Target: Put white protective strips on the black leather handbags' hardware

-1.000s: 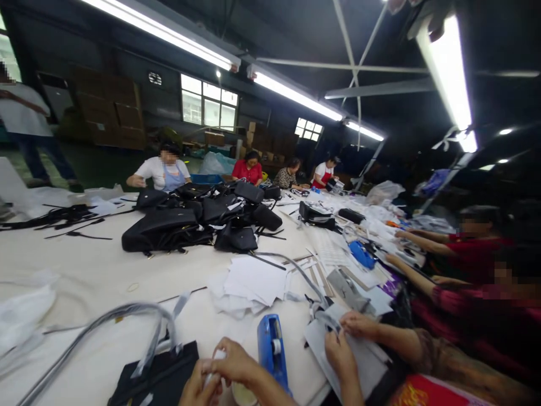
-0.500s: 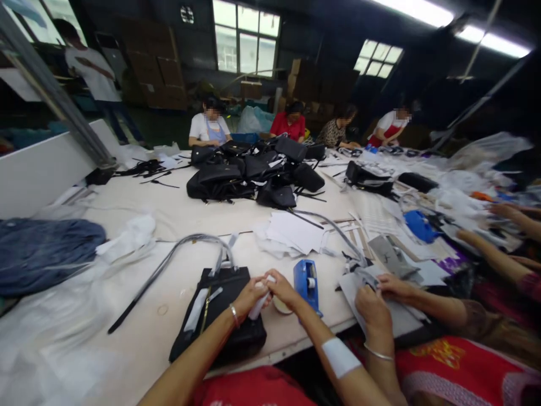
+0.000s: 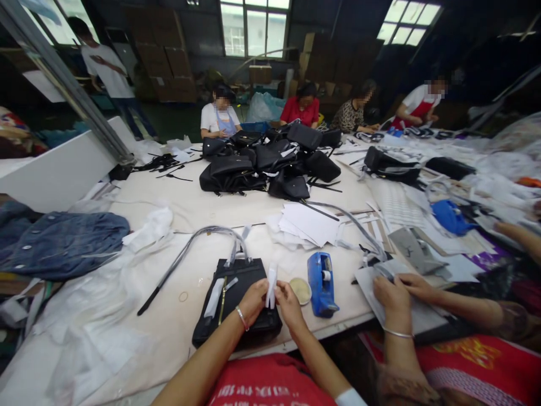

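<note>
Narrow folded white strip (image 3: 271,285) (paper, I think, from my remote feed) | upright, seen against the right edge of the black rectangular handbag (image 3: 242,286) | left hand (image 3: 255,301) and right hand (image 3: 288,300) pinching opposite sides | tilted earlier, upright now; I judge its fold freer to work

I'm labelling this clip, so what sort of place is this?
Probably a bag workshop or factory: black bags heaped on a large table, several people around it, and what look like cardboard boxes stacked behind.
</note>
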A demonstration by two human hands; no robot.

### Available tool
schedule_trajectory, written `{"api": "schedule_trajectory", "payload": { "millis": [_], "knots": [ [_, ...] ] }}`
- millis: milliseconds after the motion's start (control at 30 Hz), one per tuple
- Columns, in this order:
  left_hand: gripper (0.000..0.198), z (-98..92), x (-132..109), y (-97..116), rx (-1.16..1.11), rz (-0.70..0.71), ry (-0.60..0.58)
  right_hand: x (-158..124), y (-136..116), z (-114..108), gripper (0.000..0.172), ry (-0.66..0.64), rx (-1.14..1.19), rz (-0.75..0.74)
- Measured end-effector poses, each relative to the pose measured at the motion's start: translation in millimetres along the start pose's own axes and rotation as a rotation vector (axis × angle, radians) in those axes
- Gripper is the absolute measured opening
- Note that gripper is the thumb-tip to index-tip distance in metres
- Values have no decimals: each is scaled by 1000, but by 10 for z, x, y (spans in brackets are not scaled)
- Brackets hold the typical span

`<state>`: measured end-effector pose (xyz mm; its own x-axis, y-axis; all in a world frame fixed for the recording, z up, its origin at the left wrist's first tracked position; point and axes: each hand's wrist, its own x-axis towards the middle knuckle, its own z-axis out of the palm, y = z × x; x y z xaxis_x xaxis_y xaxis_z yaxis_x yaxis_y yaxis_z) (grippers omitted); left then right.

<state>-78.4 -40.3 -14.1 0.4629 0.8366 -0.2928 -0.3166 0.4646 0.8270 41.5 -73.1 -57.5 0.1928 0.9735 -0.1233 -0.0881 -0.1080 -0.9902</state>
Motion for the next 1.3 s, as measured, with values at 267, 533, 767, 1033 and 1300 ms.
{"api": "schedule_trajectory", "payload": {
  "millis": [267, 533, 767, 1033, 1300],
  "knots": [
    [40, 21, -27, -25, -69, -27, 46, 9, 37, 138, 24, 143, -303, -74],
    [36, 21, 94, -109, -75, -78, 219, -83, 29, 232, 27, 167, -672, -320],
    [36, 25, 179, -241, 19, -23, 281, -228, 34, 7, 53, -27, -667, -453],
    [25, 112, 231, -341, 286, 132, 332, -184, -190, -303, 22, 64, -451, -202],
    [37, 120, 218, -427, 552, 271, 218, -11, -140, -221, 26, 58, -191, 17]
  ]
}}
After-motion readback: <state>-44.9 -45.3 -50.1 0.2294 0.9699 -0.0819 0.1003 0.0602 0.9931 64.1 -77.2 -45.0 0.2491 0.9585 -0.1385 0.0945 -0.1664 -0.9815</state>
